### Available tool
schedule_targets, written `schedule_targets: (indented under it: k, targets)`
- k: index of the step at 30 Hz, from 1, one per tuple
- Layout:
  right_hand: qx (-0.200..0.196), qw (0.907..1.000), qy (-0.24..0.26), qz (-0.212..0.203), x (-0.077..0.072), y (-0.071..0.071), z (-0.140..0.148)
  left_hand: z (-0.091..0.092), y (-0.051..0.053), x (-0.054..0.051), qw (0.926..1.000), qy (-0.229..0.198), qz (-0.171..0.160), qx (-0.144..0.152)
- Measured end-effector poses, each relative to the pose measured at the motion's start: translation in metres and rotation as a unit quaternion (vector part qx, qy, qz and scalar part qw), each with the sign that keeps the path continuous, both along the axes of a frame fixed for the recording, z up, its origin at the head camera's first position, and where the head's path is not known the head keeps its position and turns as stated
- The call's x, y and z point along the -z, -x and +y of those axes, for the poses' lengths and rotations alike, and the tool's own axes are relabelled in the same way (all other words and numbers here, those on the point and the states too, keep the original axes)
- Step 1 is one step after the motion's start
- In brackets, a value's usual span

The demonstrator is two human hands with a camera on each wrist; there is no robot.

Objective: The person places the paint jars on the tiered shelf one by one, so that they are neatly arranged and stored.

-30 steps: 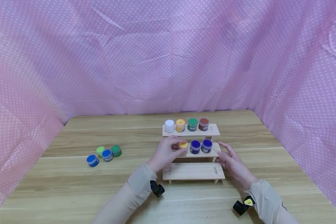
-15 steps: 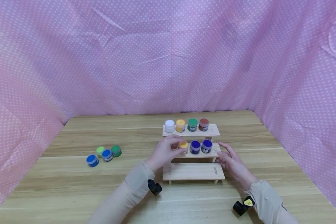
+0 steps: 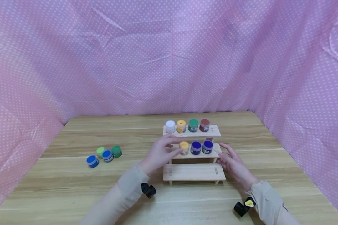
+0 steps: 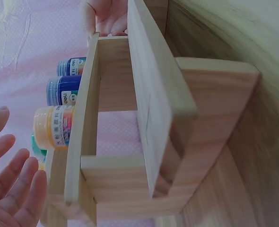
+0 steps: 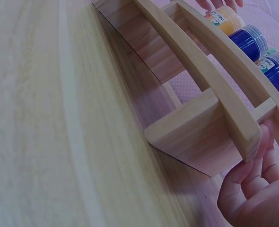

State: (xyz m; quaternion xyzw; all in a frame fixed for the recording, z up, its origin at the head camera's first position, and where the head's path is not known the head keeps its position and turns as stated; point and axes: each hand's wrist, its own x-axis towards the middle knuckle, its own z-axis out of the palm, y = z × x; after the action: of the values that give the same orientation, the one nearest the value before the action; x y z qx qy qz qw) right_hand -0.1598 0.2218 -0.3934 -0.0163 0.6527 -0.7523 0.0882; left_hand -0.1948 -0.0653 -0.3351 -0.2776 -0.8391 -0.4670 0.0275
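A three-step wooden rack [image 3: 194, 172] stands on the table. My left hand [image 3: 157, 153] is just left of a yellow jar [image 3: 184, 148] on the middle step; the left wrist view shows its fingers [image 4: 21, 189] spread and apart from that jar [image 4: 52, 126]. Two dark blue-purple jars [image 3: 196, 148] [image 3: 207, 147] stand to the right on the same step. My right hand [image 3: 236, 167] holds the rack's right end, with thumb and fingers [image 5: 267, 165] against the ends of the steps in the right wrist view.
On the top step are white [image 3: 170, 126], yellow [image 3: 181, 126], green [image 3: 193, 125] and red-brown [image 3: 204, 125] jars. Two blue [image 3: 92, 161] [image 3: 108, 156] and two green jars [image 3: 100, 152] [image 3: 116, 151] stand left on the table. Pink dotted cloth [image 3: 169, 62] hangs behind.
My left hand has let go of the yellow jar on the middle step and moved slightly left. The right hand stays at the rack's end.
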Motion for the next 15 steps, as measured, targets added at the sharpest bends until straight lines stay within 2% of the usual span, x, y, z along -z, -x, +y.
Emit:
schedule_targets:
  k: [5, 15]
  targets:
    - [-0.001, 1.0000, 0.005, 0.001, 0.000, 0.000, 0.001, -0.009, -0.006, 0.001, 0.9999, -0.001, 0.013, -0.005]
    - [-0.008, 1.0000, 0.000, -0.001, 0.001, -0.002, 0.004, -0.028, -0.020, 0.007, 0.9983, 0.024, 0.041, -0.033]
